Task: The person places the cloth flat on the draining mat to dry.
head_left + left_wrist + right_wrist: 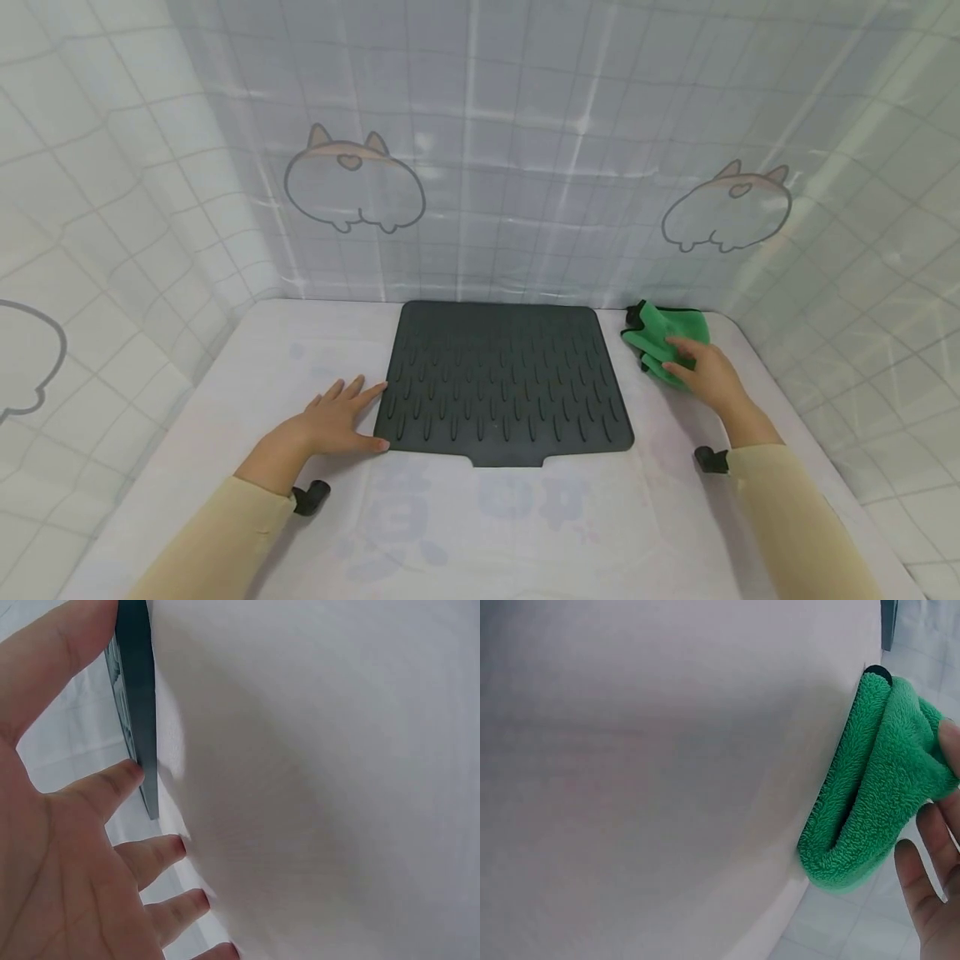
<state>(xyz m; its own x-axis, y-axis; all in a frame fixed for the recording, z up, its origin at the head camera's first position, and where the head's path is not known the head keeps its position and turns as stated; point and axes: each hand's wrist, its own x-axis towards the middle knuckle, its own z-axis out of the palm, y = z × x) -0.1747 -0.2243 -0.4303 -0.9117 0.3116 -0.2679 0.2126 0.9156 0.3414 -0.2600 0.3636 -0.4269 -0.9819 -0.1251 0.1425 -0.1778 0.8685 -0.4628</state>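
A dark grey rubber mat (502,375) with rows of raised ridges and a short front tab lies flat on the table. My left hand (333,419) is spread at its left side, with thumb and index fingertip on the edge; the other fingers rest on the tablecloth. In the left wrist view the mat's thin edge (139,697) shows against those two fingertips. Right of the mat lies a crumpled green towel (667,342) with black trim. My right hand (708,377) pinches a raised fold of the fluffy towel (877,780) between thumb and finger, the other fingers apart from it.
A pale printed cloth covers the table (480,533). Behind it hangs a gridded curtain (525,150) with cartoon animal drawings, and similar sheets stand close on the left and right. A small black wrist-camera piece (311,497) sits by the left cuff, another (710,460) by the right.
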